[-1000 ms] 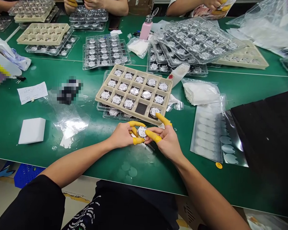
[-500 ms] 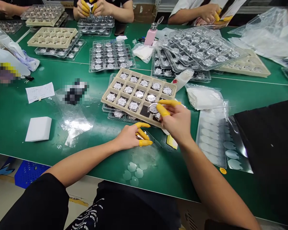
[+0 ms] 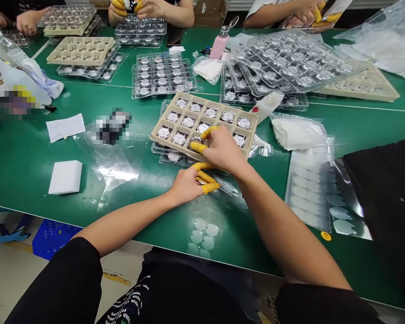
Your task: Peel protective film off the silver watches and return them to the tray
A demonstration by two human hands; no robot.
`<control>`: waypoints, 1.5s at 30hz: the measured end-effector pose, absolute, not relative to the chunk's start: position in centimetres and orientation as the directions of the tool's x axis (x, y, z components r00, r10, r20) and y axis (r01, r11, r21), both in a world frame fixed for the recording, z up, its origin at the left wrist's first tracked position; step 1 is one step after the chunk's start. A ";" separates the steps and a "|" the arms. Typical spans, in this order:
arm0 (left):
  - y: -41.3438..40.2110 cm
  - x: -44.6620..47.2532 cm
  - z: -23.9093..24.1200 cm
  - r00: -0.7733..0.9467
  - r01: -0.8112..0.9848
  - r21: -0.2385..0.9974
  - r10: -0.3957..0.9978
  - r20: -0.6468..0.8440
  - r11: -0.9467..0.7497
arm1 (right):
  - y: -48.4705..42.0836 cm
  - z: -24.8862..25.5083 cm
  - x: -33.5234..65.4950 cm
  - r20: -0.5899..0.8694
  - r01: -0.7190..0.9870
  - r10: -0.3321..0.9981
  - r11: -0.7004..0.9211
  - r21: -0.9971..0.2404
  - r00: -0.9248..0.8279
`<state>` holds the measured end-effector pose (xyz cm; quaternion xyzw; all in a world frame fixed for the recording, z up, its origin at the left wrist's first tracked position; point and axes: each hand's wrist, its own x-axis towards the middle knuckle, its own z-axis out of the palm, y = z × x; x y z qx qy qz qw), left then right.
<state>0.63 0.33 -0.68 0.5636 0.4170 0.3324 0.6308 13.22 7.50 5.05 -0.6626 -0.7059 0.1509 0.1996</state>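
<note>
The left hand (image 3: 185,184) is found resting on the bench (image 3: 27,153). Its yellow-capped fingers (image 3: 211,187) are drawn together over a strip of clear film (image 3: 227,186); whether the strip is actually pinched cannot be told. Loose round film discs (image 3: 200,236) are noted on the bench at 6 o'clock of that hand. At 12 o'clock of it the beige tray (image 3: 161,119) is set on a clear blister tray (image 3: 170,156) of further cases. The right hand (image 3: 224,150) is reached over the beige tray's near row. A watch case (image 3: 196,140) is pinched between its capped thumb and forefinger, at 9 o'clock of the palm, in or just above a near-row compartment; which cannot be told. The far row is seen loaded with five cases, and every other visible compartment is occupied; those beneath the right hand are hidden. The beige tray is therefore judged nearly full, with few cases left to seat. A backing sheet (image 3: 308,189) of round films lies at 3 o'clock of the right hand
</note>
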 end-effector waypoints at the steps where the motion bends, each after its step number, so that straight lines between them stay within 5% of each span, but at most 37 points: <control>1: 0.4 0.7 -0.7 0.426 0.027 0.988 0.892 -0.150 0.153 | 7.4 4.9 13.5 0.086 0.826 0.996 0.063 -0.560 -0.018; 7: 0.1 0.6 -0.5 0.453 -0.073 0.985 0.885 -0.105 0.154 | 0.2 5.1 17.1 -0.074 0.325 0.990 -0.108 -0.939 0.116; 11: 0.0 0.3 -0.5 0.537 -0.006 0.998 0.842 -0.054 0.067 | -4.2 4.2 18.9 -0.394 0.035 0.919 -0.393 -0.919 -0.010; 15: 0.0 0.1 -0.3 0.603 0.041 0.996 0.793 -0.090 0.082 | -4.4 3.6 18.9 -0.441 -0.054 0.896 -0.444 -0.895 -0.055; 21: 0.1 0.0 0.2 0.621 0.068 0.990 0.771 -0.141 0.126 | -4.5 3.5 20.0 -0.366 0.021 0.930 -0.366 -0.930 -0.026; 26: 0.3 0.2 0.0 0.540 0.074 0.985 0.824 -0.168 0.153 | -3.1 1.4 25.0 0.124 0.477 0.909 -0.089 -0.874 0.398; 29: 0.4 0.4 -0.2 0.501 0.062 0.984 0.847 -0.177 0.169 | -1.4 -0.1 26.7 0.144 0.711 0.949 -0.103 -0.696 0.279; 33: 0.4 0.4 -0.1 0.476 0.051 0.983 0.861 -0.181 0.178 | -1.8 0.5 26.7 0.110 0.771 0.965 -0.119 -0.626 0.238; 38: 0.3 0.6 0.2 0.472 0.035 0.976 0.857 -0.206 0.216 | -4.2 3.7 23.2 0.294 0.647 0.954 0.184 -0.740 0.066; 41: 0.2 0.7 0.2 0.503 -0.002 0.960 0.830 -0.241 0.280 | -3.8 3.7 20.6 0.351 0.638 0.909 0.410 -0.651 -0.227; 45: 0.3 0.8 -0.1 0.466 0.006 0.956 0.845 -0.262 0.293 | -2.9 2.4 19.9 0.409 0.681 0.873 0.471 -0.561 -0.266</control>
